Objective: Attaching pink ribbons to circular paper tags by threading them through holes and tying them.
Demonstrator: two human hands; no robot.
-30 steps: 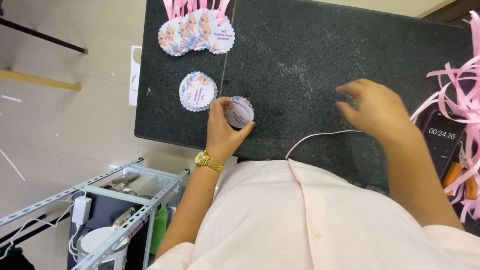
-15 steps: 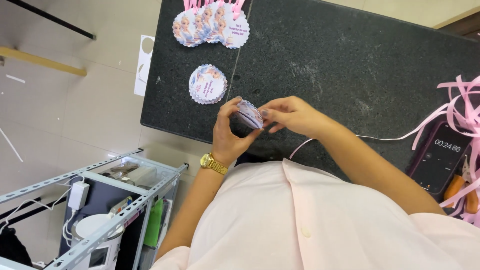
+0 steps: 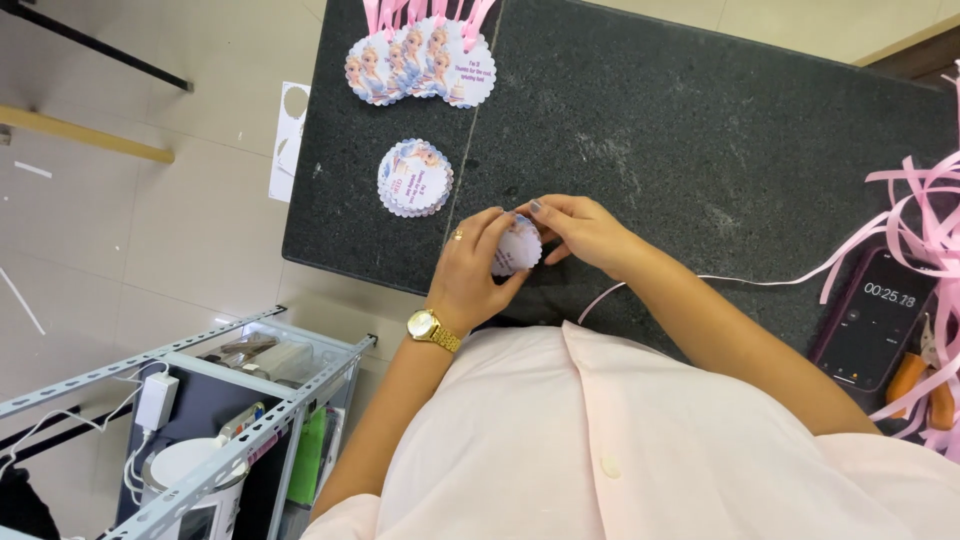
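My left hand point(image 3: 472, 270) holds a round scalloped paper tag point(image 3: 518, 247) upright just above the near edge of the dark stone table point(image 3: 720, 130). My right hand point(image 3: 585, 232) pinches the top of the same tag with its fingertips. A thin pink ribbon point(image 3: 770, 282) trails from under my right forearm toward the right. A small stack of the same round tags point(image 3: 414, 178) lies flat on the table just beyond my left hand. A fanned row of tags with pink ribbons point(image 3: 422, 65) lies at the far edge.
A bundle of pink ribbon strips point(image 3: 930, 220) hangs at the right edge. A phone showing a timer point(image 3: 875, 318) lies next to it, with orange-handled scissors point(image 3: 925, 385) beside. A metal shelf rack point(image 3: 200, 420) stands on the tiled floor at the lower left.
My right hand came from the right side of the table to meet the left hand at the tag. The left hand has lifted the tag off the table.
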